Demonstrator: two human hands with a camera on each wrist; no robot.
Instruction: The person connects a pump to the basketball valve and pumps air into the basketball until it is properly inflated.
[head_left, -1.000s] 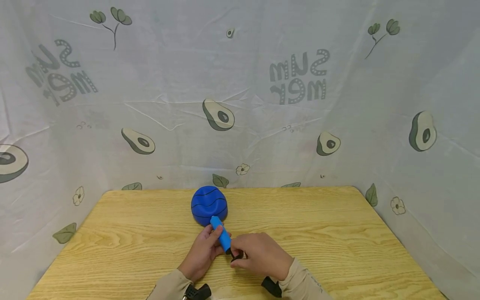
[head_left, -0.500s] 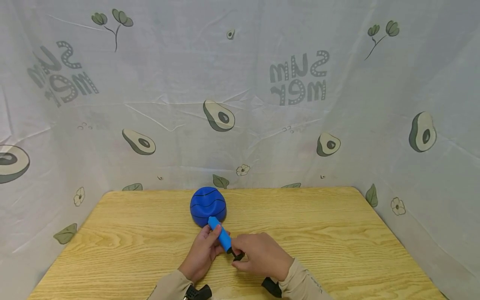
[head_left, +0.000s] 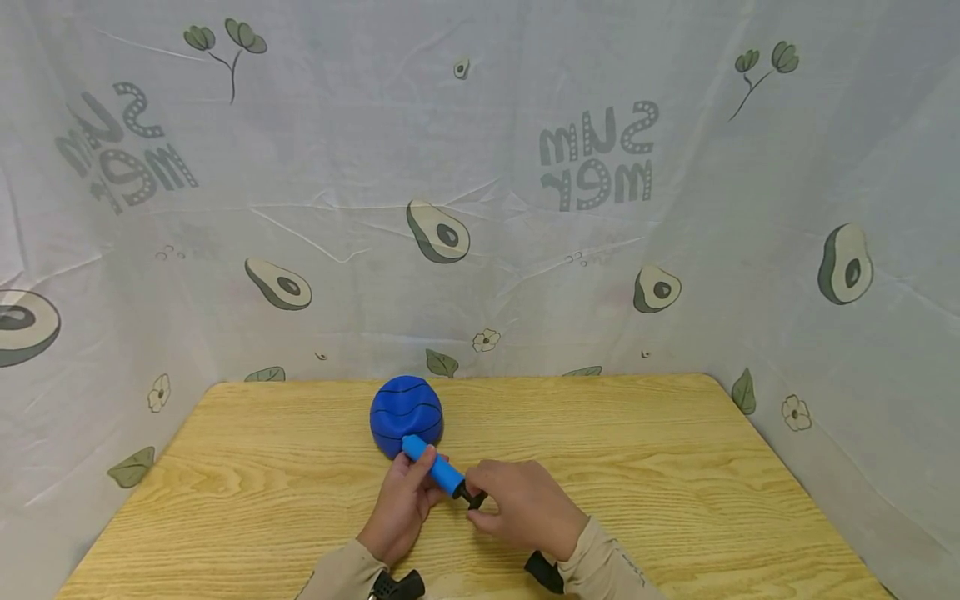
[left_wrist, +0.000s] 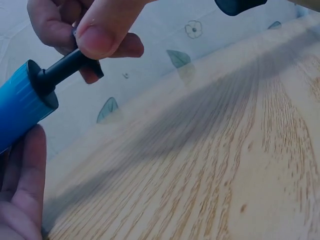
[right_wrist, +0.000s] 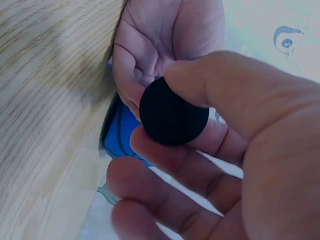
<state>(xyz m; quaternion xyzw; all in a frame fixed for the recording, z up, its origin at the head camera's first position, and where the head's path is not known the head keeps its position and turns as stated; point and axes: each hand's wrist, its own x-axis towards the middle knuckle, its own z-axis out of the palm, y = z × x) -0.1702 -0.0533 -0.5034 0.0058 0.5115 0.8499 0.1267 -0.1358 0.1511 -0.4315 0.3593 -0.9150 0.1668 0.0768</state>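
Observation:
A blue ball (head_left: pixel 397 410) with black lines and a dented top sits on the table, at the far end of a blue hand pump (head_left: pixel 446 476). The pump lies slanted, its nozzle end overlapping the ball's lower front in the head view. My left hand (head_left: pixel 401 504) grips the pump barrel, thumb along its top. With thumb and fingers my right hand (head_left: pixel 525 504) holds the black pump handle (right_wrist: pixel 172 112), a round disc in the right wrist view. A short stretch of black plunger rod (left_wrist: pixel 62 71) shows outside the barrel. The nozzle tip is hidden.
The wooden table (head_left: pixel 675 467) extends widely to both sides of the hands. Behind it and at the sides hangs a pale curtain (head_left: pixel 510 275) printed with avocados and leaves. Black straps with devices (head_left: pixel 397 585) sit on both wrists.
The ball and the pump's nozzle end have shifted a little left, and the pump lies at a flatter slant. My right hand, still on the handle, has moved slightly up with it.

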